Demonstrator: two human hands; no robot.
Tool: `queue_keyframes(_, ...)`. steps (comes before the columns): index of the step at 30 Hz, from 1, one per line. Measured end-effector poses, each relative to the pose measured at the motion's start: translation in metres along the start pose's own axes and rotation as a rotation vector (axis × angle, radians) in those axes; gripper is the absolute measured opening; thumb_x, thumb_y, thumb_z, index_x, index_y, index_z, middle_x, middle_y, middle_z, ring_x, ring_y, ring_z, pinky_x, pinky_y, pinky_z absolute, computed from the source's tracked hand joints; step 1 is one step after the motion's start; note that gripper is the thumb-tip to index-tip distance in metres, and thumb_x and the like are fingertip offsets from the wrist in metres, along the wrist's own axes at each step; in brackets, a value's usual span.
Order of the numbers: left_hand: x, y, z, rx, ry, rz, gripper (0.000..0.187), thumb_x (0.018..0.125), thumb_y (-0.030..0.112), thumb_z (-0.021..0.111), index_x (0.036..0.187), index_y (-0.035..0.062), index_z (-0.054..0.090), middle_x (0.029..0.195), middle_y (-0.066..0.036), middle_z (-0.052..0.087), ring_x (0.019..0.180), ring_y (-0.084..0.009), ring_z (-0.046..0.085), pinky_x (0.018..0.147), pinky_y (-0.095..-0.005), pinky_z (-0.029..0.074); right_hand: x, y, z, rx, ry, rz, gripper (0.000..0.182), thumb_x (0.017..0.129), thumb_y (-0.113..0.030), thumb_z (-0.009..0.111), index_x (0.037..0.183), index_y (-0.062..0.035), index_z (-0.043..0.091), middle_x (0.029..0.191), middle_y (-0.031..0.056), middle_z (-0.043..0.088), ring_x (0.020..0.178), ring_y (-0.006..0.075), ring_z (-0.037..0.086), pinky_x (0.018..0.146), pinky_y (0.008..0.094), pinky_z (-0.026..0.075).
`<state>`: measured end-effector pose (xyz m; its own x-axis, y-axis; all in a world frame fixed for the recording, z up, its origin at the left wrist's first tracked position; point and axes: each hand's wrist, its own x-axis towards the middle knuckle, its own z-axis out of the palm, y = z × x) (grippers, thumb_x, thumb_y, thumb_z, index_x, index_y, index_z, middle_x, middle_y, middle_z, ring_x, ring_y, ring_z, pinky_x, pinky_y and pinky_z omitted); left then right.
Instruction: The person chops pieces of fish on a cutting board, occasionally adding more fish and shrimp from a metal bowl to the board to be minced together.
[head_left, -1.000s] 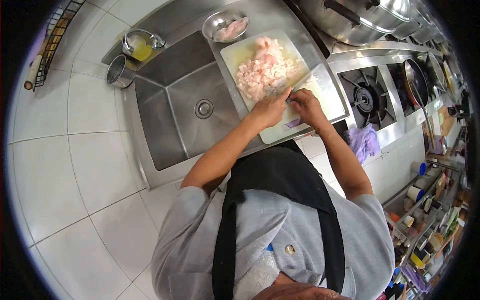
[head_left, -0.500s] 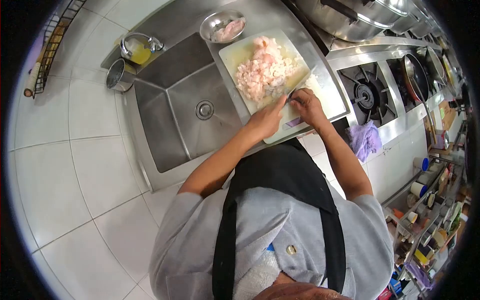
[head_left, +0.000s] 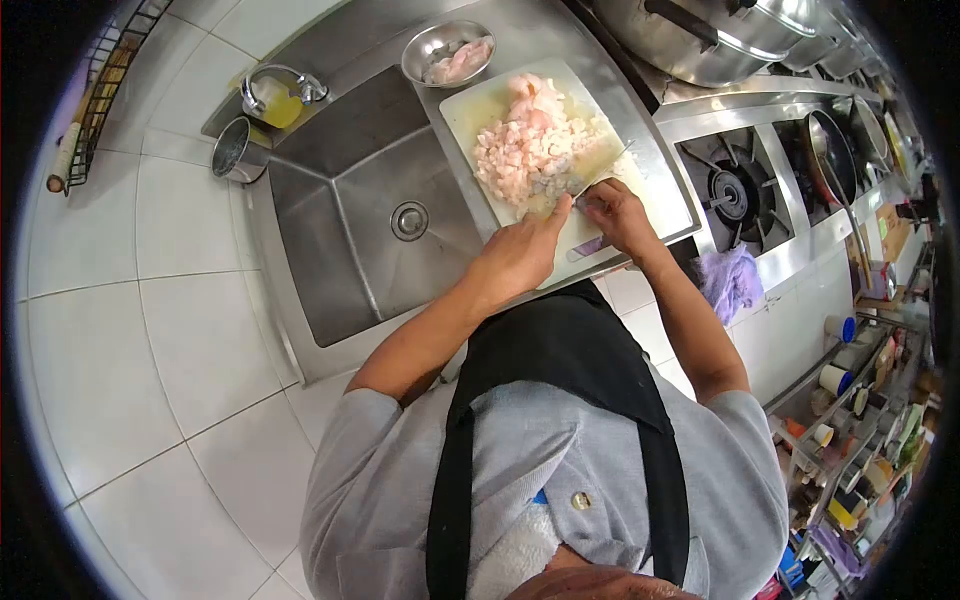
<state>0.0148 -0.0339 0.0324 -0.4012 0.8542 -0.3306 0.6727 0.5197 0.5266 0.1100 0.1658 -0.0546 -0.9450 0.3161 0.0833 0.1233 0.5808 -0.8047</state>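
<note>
Dicing step: right hand grips steel knife in pale diced raw meat on white cutting board; left hand apparently flat, open. Next: steady downward cuts, fingers clear.

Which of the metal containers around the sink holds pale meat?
The shallow metal bowl just behind the cutting board. The steel cup left of the sink shows none.

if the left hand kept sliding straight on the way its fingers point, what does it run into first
Most likely the pile of diced raw meat on the cutting board. The left hand points up the board, fingertips at the pile's near edge beside the knife blade. Depth is hard to judge.
</note>
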Motion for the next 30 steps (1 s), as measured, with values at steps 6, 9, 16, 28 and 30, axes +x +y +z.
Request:
queue_keyframes(6,0.028,-0.011,0.013,-0.079,0.043,0.045,0.061,0.098,0.011,0.052,0.155,0.0101,0.03,0.132,-0.03,0.055,0.121,-0.0459,0.055,0.1,-0.0503,0.046,-0.006,-0.002,0.001,0.017,0.015,0.024,0.021,0.081,0.0,0.069,0.102,-0.0034,0.066,0.103,0.0151,0.064,0.098,0.0359,0.064,0.085,0.0406,0.054)
queue_keyframes(9,0.011,-0.013,0.014,-0.037,0.09,0.079,0.06,0.098,0.012,0.052,0.154,0.0095,0.032,0.125,-0.03,0.059,0.115,-0.0454,0.058,0.097,-0.0501,0.047,-0.002,0.002,0.002,0.013,0.032,-0.013,0.02,0.082,-0.001,0.069,0.102,-0.0034,0.066,0.102,0.0152,0.064,0.097,0.036,0.064,0.084,0.0408,0.054)
queue_keyframes(16,0.008,0.0,-0.005,-0.067,-0.037,0.013,0.062,0.1,0.016,0.05,0.157,0.0099,0.027,0.126,-0.031,0.06,0.115,-0.0449,0.06,0.099,-0.0503,0.046,-0.007,0.008,0.006,0.006,0.069,-0.052,0.021,0.082,-0.002,0.07,0.102,-0.0041,0.065,0.102,0.0165,0.063,0.096,0.0376,0.063,0.082,0.0415,0.053)
queue_keyframes(28,0.038,-0.033,0.036,-0.102,0.173,0.134,0.063,0.099,0.015,0.05,0.157,0.0124,0.026,0.128,-0.03,0.058,0.111,-0.0454,0.06,0.095,-0.0508,0.048,-0.013,-0.006,0.0,0.029,0.011,-0.007,0.021,0.086,0.0,0.066,0.107,-0.0018,0.065,0.103,0.0163,0.063,0.091,0.0324,0.067,0.077,0.0383,0.055)
queue_keyframes(30,0.036,-0.03,0.037,-0.067,0.141,0.112,0.062,0.1,0.014,0.05,0.157,0.0119,0.026,0.126,-0.03,0.059,0.11,-0.0455,0.061,0.094,-0.0511,0.048,-0.01,-0.004,0.004,0.027,0.022,-0.012,0.02,0.086,0.0,0.065,0.106,-0.0017,0.065,0.102,0.0166,0.064,0.09,0.0328,0.067,0.077,0.0387,0.054)
